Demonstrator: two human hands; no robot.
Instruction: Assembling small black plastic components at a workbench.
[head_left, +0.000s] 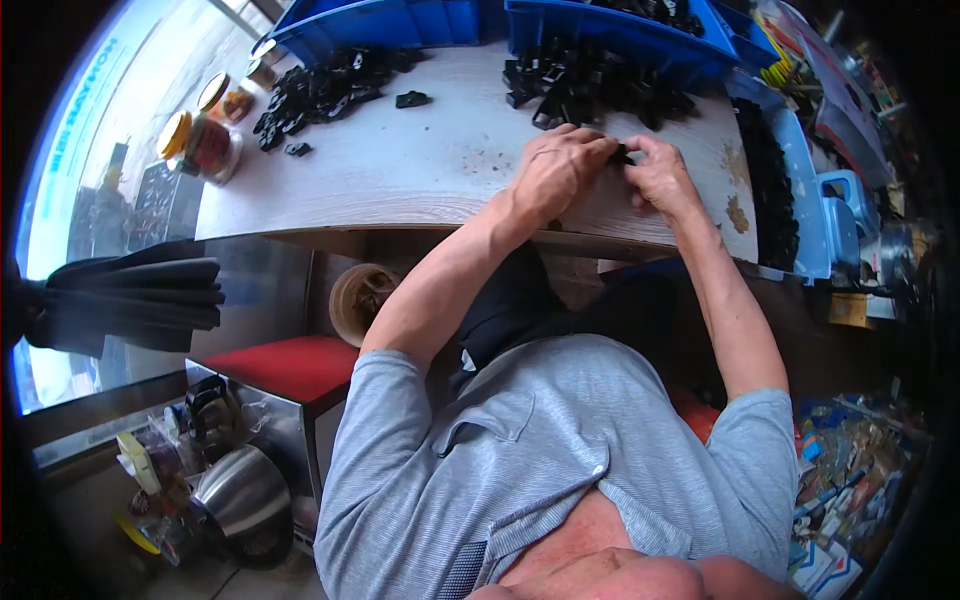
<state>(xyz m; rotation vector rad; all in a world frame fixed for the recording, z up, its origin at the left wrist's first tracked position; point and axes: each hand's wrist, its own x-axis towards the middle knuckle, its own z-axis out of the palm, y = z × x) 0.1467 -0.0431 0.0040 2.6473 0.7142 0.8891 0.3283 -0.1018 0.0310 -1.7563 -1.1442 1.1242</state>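
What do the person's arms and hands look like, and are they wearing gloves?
No gloves: the left hand and right hand are bare. Both forearms are bare too, and I see no watch or bracelet. The left sleeve and right sleeve are short, soft-looking and grey with fine, lighter streaks.

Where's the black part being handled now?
The black part is right of centre in the head view, between left hand and right hand, below the right-hand black pile.
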